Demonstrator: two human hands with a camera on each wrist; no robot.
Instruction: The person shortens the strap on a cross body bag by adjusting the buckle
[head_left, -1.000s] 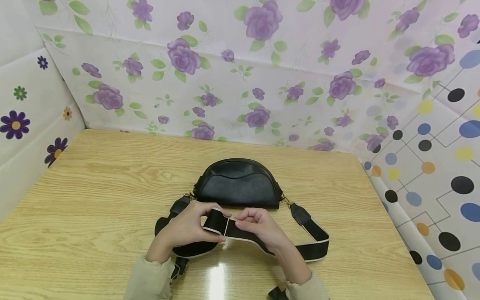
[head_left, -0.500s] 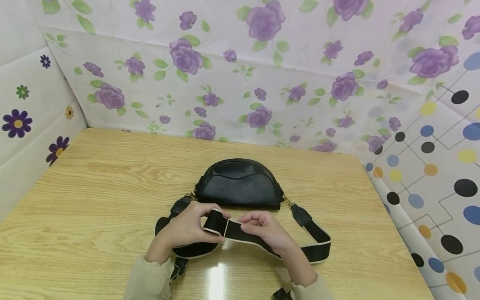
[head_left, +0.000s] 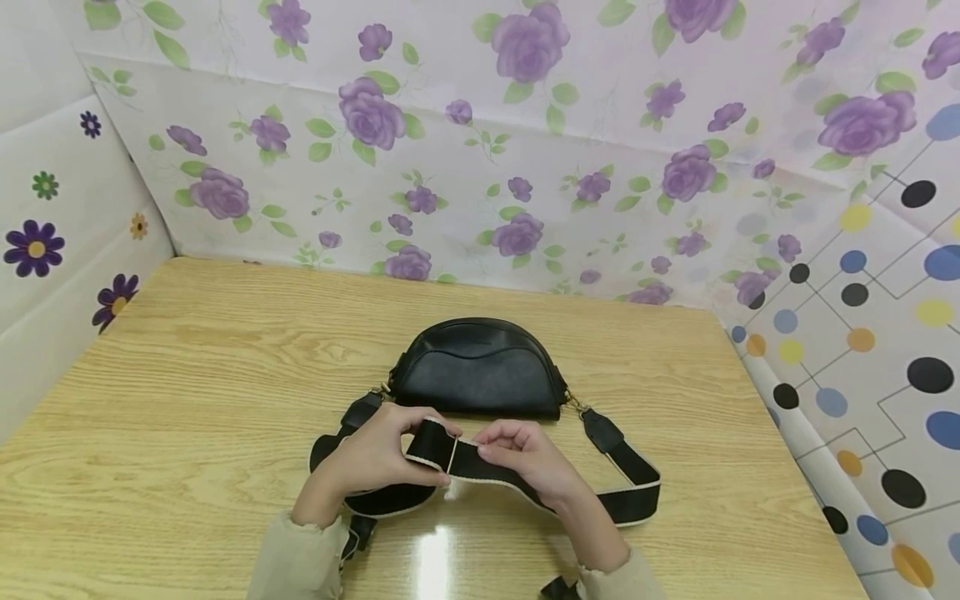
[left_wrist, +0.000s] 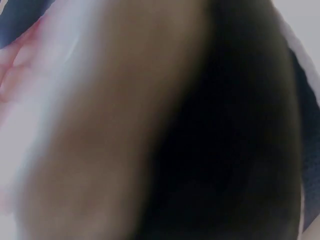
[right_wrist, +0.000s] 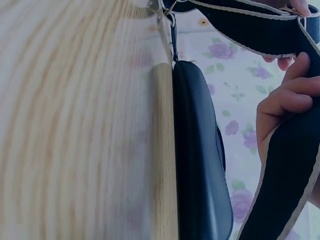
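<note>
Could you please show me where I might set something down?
The pale wooden table is bare left and right of the cream-edged black fabric strap, and between the black semicircular leathery bag and the purple-flowered white backdrop. The bag's near side is crowded: there the left hand and right hand hold the strap.

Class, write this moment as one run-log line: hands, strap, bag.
left hand: holds strap at gold bar | right hand: pinches strap beyond bar | black bag: on table, clip each end
</note>
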